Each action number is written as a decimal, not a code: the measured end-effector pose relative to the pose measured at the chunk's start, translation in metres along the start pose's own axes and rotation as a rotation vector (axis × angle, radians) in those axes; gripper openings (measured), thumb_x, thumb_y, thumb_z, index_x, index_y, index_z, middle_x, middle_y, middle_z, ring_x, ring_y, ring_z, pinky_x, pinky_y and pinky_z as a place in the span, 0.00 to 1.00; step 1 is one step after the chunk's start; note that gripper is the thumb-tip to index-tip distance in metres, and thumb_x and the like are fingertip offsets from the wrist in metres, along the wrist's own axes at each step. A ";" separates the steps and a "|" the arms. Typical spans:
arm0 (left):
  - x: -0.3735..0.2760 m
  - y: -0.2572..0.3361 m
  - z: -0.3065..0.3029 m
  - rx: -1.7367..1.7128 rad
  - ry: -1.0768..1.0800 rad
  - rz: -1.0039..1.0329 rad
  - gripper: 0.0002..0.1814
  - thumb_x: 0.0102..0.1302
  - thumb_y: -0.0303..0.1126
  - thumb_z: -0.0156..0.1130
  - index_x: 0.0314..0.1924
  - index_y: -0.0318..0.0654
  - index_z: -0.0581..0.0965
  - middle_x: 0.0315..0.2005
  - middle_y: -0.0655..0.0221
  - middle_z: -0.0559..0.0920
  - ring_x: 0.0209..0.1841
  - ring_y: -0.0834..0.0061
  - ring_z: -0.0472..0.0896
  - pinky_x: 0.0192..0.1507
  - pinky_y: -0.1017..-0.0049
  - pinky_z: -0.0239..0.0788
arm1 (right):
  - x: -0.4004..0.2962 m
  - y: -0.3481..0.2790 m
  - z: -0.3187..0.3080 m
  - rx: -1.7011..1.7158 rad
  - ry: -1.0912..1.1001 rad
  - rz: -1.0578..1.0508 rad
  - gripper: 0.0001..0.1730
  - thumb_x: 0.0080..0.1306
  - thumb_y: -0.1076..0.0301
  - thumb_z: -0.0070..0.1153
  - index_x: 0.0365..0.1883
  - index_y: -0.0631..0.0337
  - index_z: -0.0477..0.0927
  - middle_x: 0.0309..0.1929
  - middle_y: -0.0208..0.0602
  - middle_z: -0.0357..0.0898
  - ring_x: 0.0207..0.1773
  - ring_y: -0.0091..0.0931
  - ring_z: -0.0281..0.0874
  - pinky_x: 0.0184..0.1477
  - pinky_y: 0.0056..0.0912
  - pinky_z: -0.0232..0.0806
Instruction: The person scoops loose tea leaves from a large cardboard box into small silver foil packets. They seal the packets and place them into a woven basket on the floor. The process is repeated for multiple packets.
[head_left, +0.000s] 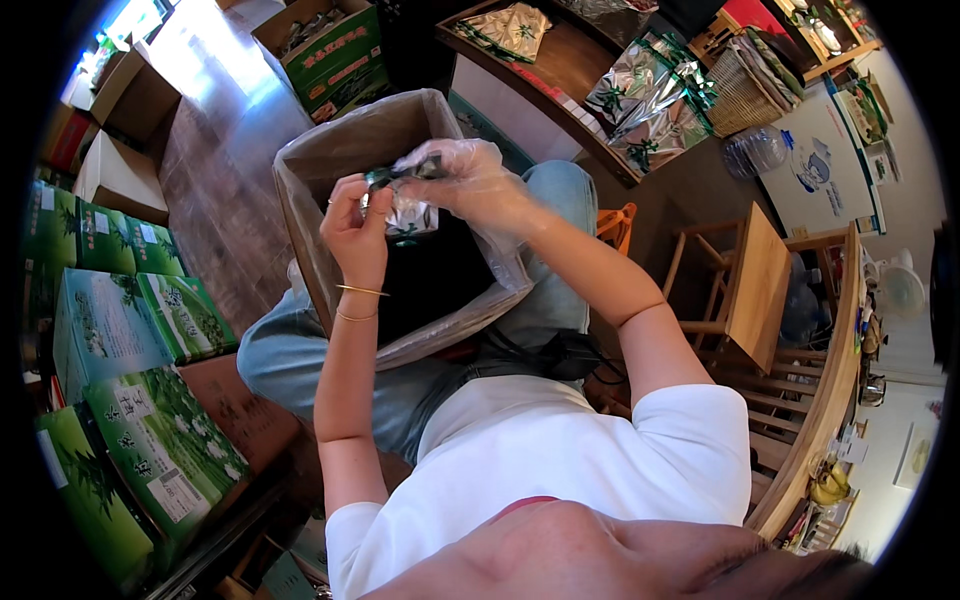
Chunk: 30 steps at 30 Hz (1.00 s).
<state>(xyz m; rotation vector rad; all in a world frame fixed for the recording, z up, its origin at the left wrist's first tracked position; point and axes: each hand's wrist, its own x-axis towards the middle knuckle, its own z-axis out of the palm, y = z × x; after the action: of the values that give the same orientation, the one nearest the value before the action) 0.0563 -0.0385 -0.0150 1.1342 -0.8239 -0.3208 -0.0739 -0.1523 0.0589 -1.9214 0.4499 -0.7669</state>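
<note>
A small silver foil pouch with a green upper band (412, 216) is held above a large cardboard box (296, 225) lined with clear plastic film. My left hand (358, 221), bare with a ring and thin bangles at the wrist, pinches the pouch's left side near its top. Over my right hand (472, 180) is a loose clear plastic glove. Its fingers grip the top right of the pouch, partly covering it. Deep black fills the lower part of the box (435, 281); I cannot tell whether it is contents or shadow. The box stands between my knees.
Ahead right, a wooden tray table (577, 56) bears flat silver-and-green foil bags (652, 105). An open green carton (330, 64) stands ahead. Green printed boxes (161, 450) are stacked on my left. To the right are a wooden stool (757, 289) and a large water bottle (754, 152).
</note>
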 end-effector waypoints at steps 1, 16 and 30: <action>0.001 0.000 0.004 0.027 -0.047 0.070 0.07 0.62 0.20 0.66 0.37 0.33 0.76 0.38 0.71 0.78 0.37 0.85 0.74 0.38 0.84 0.67 | -0.003 -0.001 -0.009 -0.140 -0.084 -0.042 0.11 0.55 0.68 0.69 0.34 0.62 0.82 0.30 0.38 0.79 0.35 0.29 0.77 0.41 0.27 0.71; -0.011 -0.008 0.015 0.083 -0.158 -0.090 0.09 0.68 0.20 0.54 0.47 0.37 0.76 0.55 0.66 0.72 0.55 0.76 0.74 0.52 0.78 0.71 | 0.011 0.013 -0.232 -0.563 0.506 0.097 0.11 0.64 0.64 0.61 0.41 0.60 0.85 0.32 0.38 0.86 0.30 0.24 0.80 0.38 0.28 0.71; -0.014 -0.009 0.007 0.129 -0.158 -0.127 0.10 0.67 0.18 0.54 0.46 0.35 0.77 0.55 0.64 0.71 0.56 0.74 0.74 0.54 0.76 0.72 | 0.018 0.021 -0.249 -1.642 0.107 0.425 0.13 0.55 0.66 0.56 0.37 0.59 0.84 0.41 0.48 0.82 0.50 0.39 0.79 0.57 0.43 0.66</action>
<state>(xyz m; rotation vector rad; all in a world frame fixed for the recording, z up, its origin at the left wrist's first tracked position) 0.0434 -0.0390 -0.0275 1.2969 -0.9237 -0.4732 -0.2301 -0.3363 0.1257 -2.9955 1.8926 -0.0705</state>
